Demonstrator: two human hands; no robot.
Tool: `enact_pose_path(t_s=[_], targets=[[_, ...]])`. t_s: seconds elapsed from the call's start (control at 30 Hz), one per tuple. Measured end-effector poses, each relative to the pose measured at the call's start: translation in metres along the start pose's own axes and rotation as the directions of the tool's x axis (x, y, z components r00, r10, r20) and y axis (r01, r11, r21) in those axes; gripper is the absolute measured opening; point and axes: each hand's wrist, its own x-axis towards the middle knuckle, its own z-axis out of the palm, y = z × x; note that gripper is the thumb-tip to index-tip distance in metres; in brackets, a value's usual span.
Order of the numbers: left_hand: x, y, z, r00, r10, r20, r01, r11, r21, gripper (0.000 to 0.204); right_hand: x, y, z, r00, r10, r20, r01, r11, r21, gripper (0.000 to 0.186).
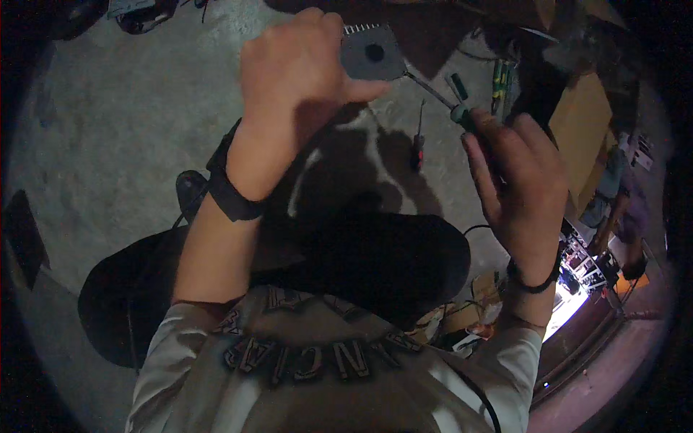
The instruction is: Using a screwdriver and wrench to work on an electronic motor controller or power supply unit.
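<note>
In the upper middle, my left hand (pixel 296 79) grips a dark grey plate-like part (pixel 367 58) with a round black centre and a toothed strip along its top. Held in my right hand (pixel 516 173) is a green-handled screwdriver (pixel 460 114), its shaft reaching to the part's lower right corner. On the concrete floor below the part lies a red-and-black screwdriver (pixel 417 150). A short dark green piece (pixel 456 86) rests right of the shaft, and several yellow-and-green tools (pixel 502 85) lie farther right.
My crossed legs (pixel 390 260) are on the concrete floor (pixel 130 144). A cardboard piece (pixel 581 130) stands at right, with another person (pixel 624 216) beyond it beside brightly lit equipment (pixel 577 260). Torn cardboard scraps (pixel 462 314) lie by my right knee. Dark objects (pixel 144 16) sit along the top edge.
</note>
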Motion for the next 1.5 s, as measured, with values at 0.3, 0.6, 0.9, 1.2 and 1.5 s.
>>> enact_pose_path(t_s=[0.3,0.6,0.9,1.2,1.5], targets=[[0.005,0.006,0.070,0.997,0.006,-0.074,-0.010,0.999,-0.048,0.076,-0.012,0.023,0.058,0.953,0.303,0.012,-0.292,0.903,0.315,0.021],[-0.007,0.003,0.013,0.994,0.058,-0.087,-0.057,0.998,0.014,0.073,-0.013,0.008,0.017,0.996,-0.003,-0.094,0.009,0.998,0.059,0.019],[-0.005,0.003,0.005,0.997,0.017,-0.076,-0.018,1.000,-0.011,0.074,-0.021,0.011,0.017,0.991,-0.086,-0.100,0.086,0.996,0.000,0.035],[-0.006,0.005,0.002,0.999,0.004,-0.043,-0.004,1.000,-0.001,0.073,-0.024,0.013,0.020,0.963,-0.254,-0.086,0.238,0.958,-0.158,0.042],[-0.007,0.007,0.004,0.999,0.014,-0.040,-0.014,1.000,-0.006,0.069,-0.021,-0.003,0.017,0.987,0.156,-0.027,-0.148,0.973,0.176,0.032]])
